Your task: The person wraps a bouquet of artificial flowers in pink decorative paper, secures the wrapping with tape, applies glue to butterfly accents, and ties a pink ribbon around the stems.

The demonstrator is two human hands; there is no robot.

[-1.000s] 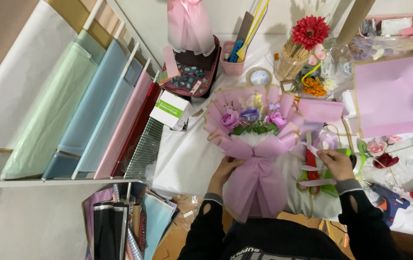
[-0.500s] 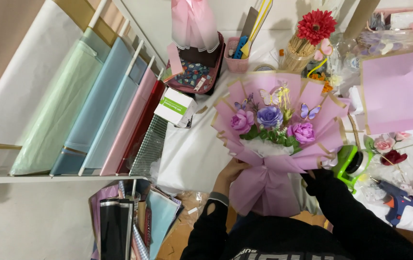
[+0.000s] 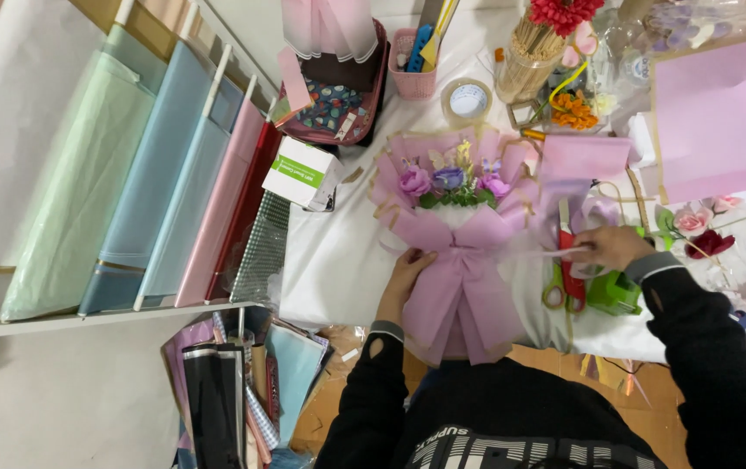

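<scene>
A bouquet (image 3: 468,230) of purple flowers in lilac wrap with a big lilac bow lies on the white table. My left hand (image 3: 406,271) grips its lower left side, beside the bow. My right hand (image 3: 609,247) is to the right of the bouquet and pinches a thin pale strip (image 3: 555,253) that stretches left toward the wrap. Just under that hand lie red-handled scissors (image 3: 569,276) and a green tape dispenser (image 3: 613,293).
A rack of paper rolls (image 3: 129,182) in green, blue and pink fills the left. A white and green box (image 3: 303,174), a pink basket (image 3: 414,76), a tape roll (image 3: 468,100), a red flower (image 3: 560,13) and a pink sheet (image 3: 720,122) ring the bouquet. More rolls (image 3: 242,391) stand below.
The bouquet, held up toward the camera half a second ago, now lies lower on the table. My right hand has moved up to the dispenser and holds a strip.
</scene>
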